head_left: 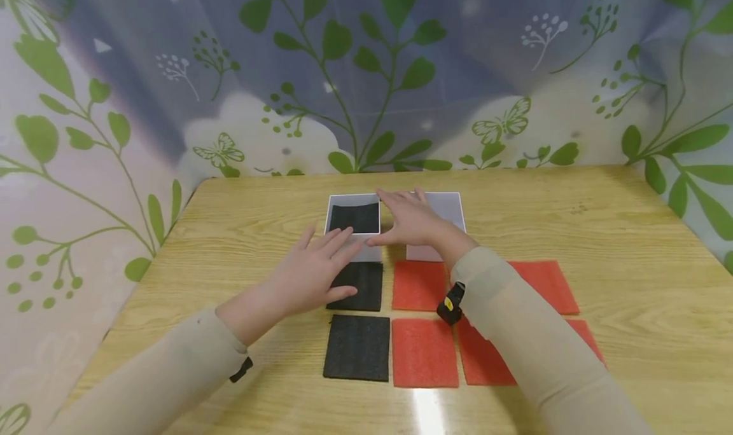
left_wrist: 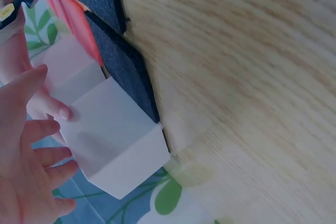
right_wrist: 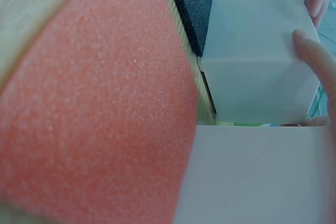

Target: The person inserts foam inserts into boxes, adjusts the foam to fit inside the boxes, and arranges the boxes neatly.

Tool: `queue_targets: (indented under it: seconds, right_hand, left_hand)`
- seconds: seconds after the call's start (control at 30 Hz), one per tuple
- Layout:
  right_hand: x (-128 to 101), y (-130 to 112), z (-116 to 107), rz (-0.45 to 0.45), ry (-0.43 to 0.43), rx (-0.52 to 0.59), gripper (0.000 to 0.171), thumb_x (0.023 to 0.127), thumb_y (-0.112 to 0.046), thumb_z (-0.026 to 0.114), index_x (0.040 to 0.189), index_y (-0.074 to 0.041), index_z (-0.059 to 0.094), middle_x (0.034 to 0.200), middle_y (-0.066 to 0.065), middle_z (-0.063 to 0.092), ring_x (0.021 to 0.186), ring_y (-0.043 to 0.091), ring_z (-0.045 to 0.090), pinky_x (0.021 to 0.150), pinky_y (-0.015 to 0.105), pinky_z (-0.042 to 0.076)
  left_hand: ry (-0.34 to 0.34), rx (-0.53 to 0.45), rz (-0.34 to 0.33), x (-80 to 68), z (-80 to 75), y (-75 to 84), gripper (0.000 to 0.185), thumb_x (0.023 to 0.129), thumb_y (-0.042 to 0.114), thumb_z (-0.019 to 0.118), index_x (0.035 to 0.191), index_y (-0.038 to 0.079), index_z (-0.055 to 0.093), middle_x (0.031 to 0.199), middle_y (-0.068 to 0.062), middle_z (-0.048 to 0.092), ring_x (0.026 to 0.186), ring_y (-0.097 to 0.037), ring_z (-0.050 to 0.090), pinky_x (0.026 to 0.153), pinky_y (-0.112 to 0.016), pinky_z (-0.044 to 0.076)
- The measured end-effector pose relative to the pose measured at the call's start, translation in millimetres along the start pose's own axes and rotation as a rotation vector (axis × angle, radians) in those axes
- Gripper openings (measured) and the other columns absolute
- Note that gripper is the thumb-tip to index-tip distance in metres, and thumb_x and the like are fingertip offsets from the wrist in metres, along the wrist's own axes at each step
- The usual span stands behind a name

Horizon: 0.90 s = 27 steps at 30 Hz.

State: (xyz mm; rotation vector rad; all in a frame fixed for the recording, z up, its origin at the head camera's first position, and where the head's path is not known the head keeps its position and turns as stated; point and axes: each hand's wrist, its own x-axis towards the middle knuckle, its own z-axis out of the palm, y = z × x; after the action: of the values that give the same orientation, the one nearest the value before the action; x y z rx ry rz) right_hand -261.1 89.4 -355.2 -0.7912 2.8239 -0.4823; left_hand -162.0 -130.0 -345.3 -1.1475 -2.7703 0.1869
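Note:
Two white boxes stand side by side near the back of the table. The left white box (head_left: pixel 366 250) is open at the top, with a black square pad (head_left: pixel 355 219) inside it. My right hand (head_left: pixel 409 219) holds this box at its right side, thumb on the front face and index finger reaching the back right corner. Hovering above another black pad (head_left: pixel 369 292), my left hand (head_left: pixel 309 273) has its fingers spread close to the box's front left edge. Whether they touch it I cannot tell. The right white box (head_left: pixel 449 206) is partly hidden by my right hand and forearm.
Another black pad (head_left: pixel 356 347) lies on the wooden table (head_left: pixel 229 244) towards me. Several red square pads (head_left: pixel 425 352) form two rows to its right, some under my right forearm. Patterned curtains (head_left: pixel 366 72) enclose the table's back and sides.

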Motion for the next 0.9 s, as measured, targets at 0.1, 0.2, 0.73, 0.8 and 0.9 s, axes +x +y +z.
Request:
queue_targets:
  seconds: [0.1, 0.2, 0.73, 0.8, 0.9]
  right_hand:
    - [0.3, 0.1, -0.3, -0.003, -0.002, 0.005, 0.106, 0.073, -0.066, 0.064, 0.15, -0.011, 0.015, 0.15, 0.008, 0.028, 0.138, 0.029, 0.019, 0.109, 0.053, -0.005]
    - [1.6, -0.4, -0.9, -0.006, -0.004, 0.008, 0.106, 0.073, -0.067, 0.063, 0.151, -0.011, 0.015, 0.15, 0.008, 0.027, 0.138, 0.029, 0.019, 0.109, 0.053, -0.005]
    - [0.1, 1.9, -0.4, -0.001, 0.004, -0.001, 0.107, 0.073, -0.067, 0.063, 0.15, -0.01, 0.016, 0.15, 0.008, 0.029, 0.137, 0.03, 0.021, 0.109, 0.052, -0.005]
    - [-0.2, 1.3, -0.1, -0.003, 0.005, 0.001, 0.107, 0.073, -0.067, 0.064, 0.15, -0.01, 0.016, 0.15, 0.008, 0.029, 0.137, 0.03, 0.022, 0.109, 0.052, -0.005]
    - [-0.1, 0.3, 0.6, -0.006, 0.008, 0.002, 0.107, 0.073, -0.067, 0.064, 0.15, -0.01, 0.017, 0.15, 0.008, 0.029, 0.137, 0.03, 0.022, 0.109, 0.052, -0.005]
  left_hand:
    - [0.001, 0.018, 0.02, -3.6, -1.1, 3.5, 0.075, 0.086, 0.056, 0.056, 0.143, 0.011, 0.038, 0.147, -0.014, 0.033, 0.132, -0.028, 0.035, 0.104, -0.058, 0.024]
    - [-0.01, 0.027, 0.044, -6.8, 0.3, 7.7, 0.073, 0.087, 0.057, 0.055, 0.142, 0.011, 0.042, 0.147, -0.013, 0.033, 0.133, -0.027, 0.034, 0.102, -0.057, 0.028]
    - [-0.274, -0.038, 0.119, -14.2, 10.4, 39.2, 0.072, 0.088, 0.061, 0.047, 0.143, 0.015, 0.04, 0.147, -0.009, 0.034, 0.132, -0.025, 0.036, 0.103, -0.05, 0.032]
    - [-0.319, -0.056, 0.132, -15.9, 9.1, 44.6, 0.074, 0.087, 0.063, 0.047, 0.144, 0.016, 0.039, 0.147, -0.008, 0.035, 0.132, -0.025, 0.036, 0.104, -0.051, 0.03]
    - [-0.37, -0.072, 0.152, -18.7, 8.9, 51.4, 0.078, 0.085, 0.066, 0.046, 0.144, 0.016, 0.037, 0.146, -0.006, 0.037, 0.131, -0.024, 0.037, 0.104, -0.051, 0.029]
